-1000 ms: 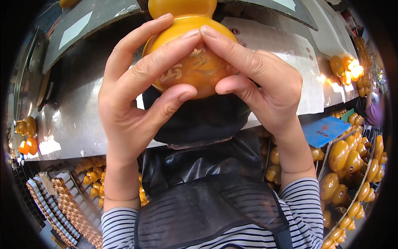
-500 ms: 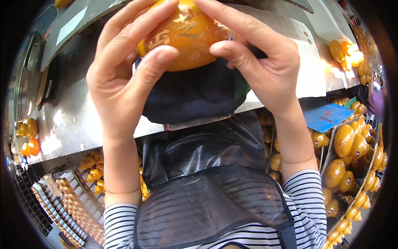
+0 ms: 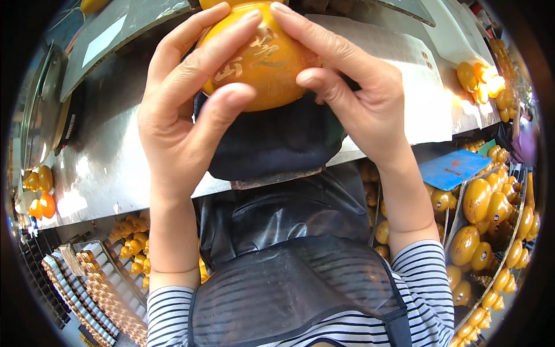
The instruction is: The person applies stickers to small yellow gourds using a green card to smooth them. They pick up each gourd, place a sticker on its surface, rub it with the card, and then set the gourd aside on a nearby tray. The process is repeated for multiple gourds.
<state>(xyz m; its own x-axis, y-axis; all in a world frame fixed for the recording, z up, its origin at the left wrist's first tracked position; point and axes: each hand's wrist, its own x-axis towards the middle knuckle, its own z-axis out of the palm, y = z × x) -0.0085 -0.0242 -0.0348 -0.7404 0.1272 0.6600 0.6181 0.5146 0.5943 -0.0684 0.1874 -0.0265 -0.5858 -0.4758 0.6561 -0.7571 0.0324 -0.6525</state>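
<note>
The near edge of the metal surface [image 3: 110,162] slants across the view, just beyond the person's black apron [image 3: 283,277]. A wide bare stretch lies left of the left hand [image 3: 191,87], between that edge and a grey board [image 3: 110,34] at the far side. Right of the right hand [image 3: 361,81], a white sheet [image 3: 425,118] covers much of the metal.

A dark cushion [image 3: 274,144] takes up the room between the 2 forearms, over the near edge. Small yellow and orange gourds [image 3: 43,179] sit at the surface's left end. Below the edge on the right, a blue folder [image 3: 454,172] lies near larger gourds [image 3: 477,199]; on the left are rows of beaded pieces [image 3: 110,295].

The yellow gourd [image 3: 274,75], bearing pale carved marks, is between the 2 hands, its lower bulb at the cushion's far side; whether they touch cannot be told. The left hand holds its left side, the right hand its right, each curved to the bulb's width.
</note>
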